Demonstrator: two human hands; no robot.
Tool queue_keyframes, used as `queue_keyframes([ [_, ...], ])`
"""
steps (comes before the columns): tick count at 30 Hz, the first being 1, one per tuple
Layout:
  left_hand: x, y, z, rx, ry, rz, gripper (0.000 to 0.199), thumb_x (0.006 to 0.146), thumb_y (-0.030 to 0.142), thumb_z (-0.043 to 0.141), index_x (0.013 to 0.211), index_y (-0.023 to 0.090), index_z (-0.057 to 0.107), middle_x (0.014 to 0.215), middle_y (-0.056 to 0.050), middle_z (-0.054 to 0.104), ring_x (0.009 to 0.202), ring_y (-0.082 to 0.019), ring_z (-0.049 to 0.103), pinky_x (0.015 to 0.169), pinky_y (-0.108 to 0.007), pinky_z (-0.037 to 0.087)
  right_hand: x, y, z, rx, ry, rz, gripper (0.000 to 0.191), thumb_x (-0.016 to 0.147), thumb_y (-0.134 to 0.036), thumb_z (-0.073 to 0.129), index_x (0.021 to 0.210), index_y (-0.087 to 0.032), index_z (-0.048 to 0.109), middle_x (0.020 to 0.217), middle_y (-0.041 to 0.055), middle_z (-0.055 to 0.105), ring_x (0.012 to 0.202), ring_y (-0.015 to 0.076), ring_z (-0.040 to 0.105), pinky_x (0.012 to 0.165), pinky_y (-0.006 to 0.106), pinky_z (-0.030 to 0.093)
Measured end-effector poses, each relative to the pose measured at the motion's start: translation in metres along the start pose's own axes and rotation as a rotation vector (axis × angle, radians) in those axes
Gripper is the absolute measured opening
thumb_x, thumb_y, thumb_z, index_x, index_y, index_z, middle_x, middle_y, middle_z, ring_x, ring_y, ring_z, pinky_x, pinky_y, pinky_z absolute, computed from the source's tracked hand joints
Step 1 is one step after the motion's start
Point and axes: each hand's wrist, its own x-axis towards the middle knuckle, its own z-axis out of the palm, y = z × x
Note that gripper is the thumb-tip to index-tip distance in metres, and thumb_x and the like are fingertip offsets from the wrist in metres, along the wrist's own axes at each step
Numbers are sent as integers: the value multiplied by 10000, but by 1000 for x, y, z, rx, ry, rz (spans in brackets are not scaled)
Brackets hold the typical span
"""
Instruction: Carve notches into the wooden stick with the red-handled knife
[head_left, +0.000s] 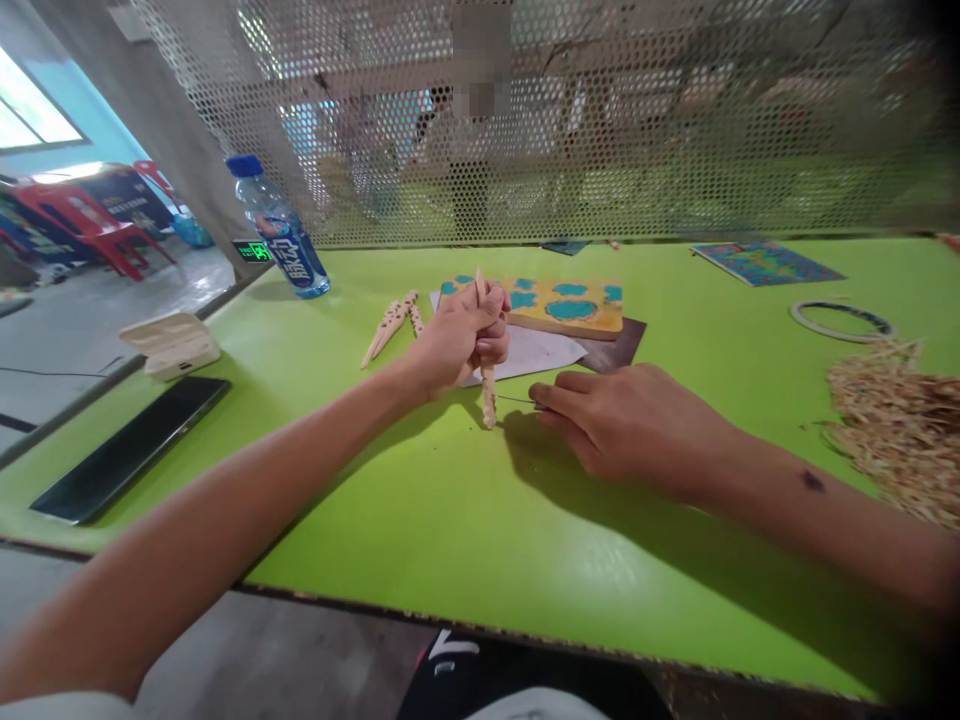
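My left hand (472, 335) is wrapped round a slim pale wooden stick (489, 402) with a knobbly, carved surface. Its pointed top pokes out above my fist and its lower end stands close to the green tabletop. My right hand (626, 420) pinches a thin dark wire-like tool (516, 400), whose tip reaches the stick's lower part; whether it touches is too fine to tell. Behind my left hand lie pale wooden pieces (388, 328) with dark holes. A yellow block with teal patches (577, 308) rests beyond, partly over a white paper (544, 350).
On the green table (420, 520), a bottle (289, 235), an open white case (171, 345) and a black phone (131, 450) stand left. To the right are a tape ring (844, 322), a patterned card (769, 264) and heaped wood shavings (900, 430). A perforated screen (600, 180) closes the back.
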Motion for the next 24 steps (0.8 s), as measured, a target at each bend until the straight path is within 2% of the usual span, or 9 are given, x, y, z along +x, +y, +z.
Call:
queue_keyframes([
  [9, -1, 0, 1, -15, -4, -18, 299, 1057, 193, 429, 764, 164, 480, 535, 89, 282, 422, -47, 278, 468, -164, 288, 0, -2, 5, -100, 50, -39, 309, 940, -167, 473, 1181, -164, 667, 947, 96, 744, 702, 246, 679, 550, 350, 99],
  [14, -1, -1, 1, -8, -10, 2, 312, 1058, 200, 429, 750, 167, 470, 532, 89, 276, 421, -47, 263, 464, -162, 289, -1, -14, 11, -132, 86, 16, 315, 936, -130, 448, 1174, -154, 653, 947, 114, 725, 737, 266, 686, 544, 355, 111],
  [19, -5, 3, 4, -5, -32, -15, 321, 1051, 189, 438, 730, 174, 448, 540, 83, 292, 412, -45, 264, 448, -159, 269, 1, -19, 11, 95, -15, 87, 272, 983, -220, 446, 1124, -151, 669, 880, 109, 731, 614, 209, 623, 534, 355, 162],
  [22, -7, 4, 3, -9, -65, 4, 305, 1049, 180, 442, 744, 174, 455, 552, 80, 300, 416, -44, 282, 460, -155, 285, 2, -15, 11, 322, -12, 82, 331, 1032, -263, 391, 1092, -154, 698, 864, 111, 750, 653, 189, 628, 564, 337, 248],
  [24, -7, 4, 1, -9, -89, 22, 307, 1051, 177, 434, 744, 175, 445, 556, 81, 292, 423, -44, 280, 468, -156, 292, 1, -13, 12, 338, 10, 81, 348, 1037, -266, 379, 1114, -159, 701, 873, 109, 752, 678, 194, 642, 571, 334, 256],
])
